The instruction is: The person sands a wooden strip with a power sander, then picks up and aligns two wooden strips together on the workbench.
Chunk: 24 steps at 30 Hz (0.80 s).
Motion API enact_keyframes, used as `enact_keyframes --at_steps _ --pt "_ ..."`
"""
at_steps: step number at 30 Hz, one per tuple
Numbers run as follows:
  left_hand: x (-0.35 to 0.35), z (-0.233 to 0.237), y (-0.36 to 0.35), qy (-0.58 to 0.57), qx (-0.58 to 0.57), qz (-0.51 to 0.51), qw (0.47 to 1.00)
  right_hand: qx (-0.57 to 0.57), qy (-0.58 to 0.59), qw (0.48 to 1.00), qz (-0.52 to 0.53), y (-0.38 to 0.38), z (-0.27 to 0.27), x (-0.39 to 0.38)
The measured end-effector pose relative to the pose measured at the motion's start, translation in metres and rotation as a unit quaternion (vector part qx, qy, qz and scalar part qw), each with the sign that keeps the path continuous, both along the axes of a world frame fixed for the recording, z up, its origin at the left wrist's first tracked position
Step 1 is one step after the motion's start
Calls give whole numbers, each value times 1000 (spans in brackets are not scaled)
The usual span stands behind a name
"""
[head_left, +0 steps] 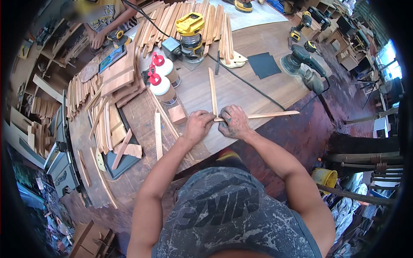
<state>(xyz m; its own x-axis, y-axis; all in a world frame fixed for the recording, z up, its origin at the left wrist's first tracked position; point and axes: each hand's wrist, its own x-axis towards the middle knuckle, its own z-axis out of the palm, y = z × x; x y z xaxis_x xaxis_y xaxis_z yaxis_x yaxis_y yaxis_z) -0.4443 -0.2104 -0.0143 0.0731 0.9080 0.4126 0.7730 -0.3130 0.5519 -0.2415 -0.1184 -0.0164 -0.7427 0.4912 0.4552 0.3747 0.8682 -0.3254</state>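
Observation:
Two thin wooden strips meet at a corner near the front edge of the bench. One wooden strip (212, 90) points away from me; the other wooden strip (275, 115) runs out to the right past my hand. My left hand (200, 125) is closed, its fingertips pinching the joint from the left. Opposite it, my right hand (233, 122) has curled fingers gripping the end of the right-hand strip. The fingers partly cover the joint itself. Left of my hands lie a small wood block (177, 115) and a loose strip (158, 135).
Two glue bottles (162, 88) with red caps stand behind my left hand. Beyond are a yellow router (190, 32), piled strips (165, 21) and a cable (254, 88). A sander (301, 60) sits at right. Another person's hand (98, 41) is at the far left.

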Motion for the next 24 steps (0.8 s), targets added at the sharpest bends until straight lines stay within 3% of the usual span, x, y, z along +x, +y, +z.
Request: enact_keyframes --at_steps 24 --pt "6 9 -2 13 -34 15 999 5 -4 1000 -5 -1 2 1"
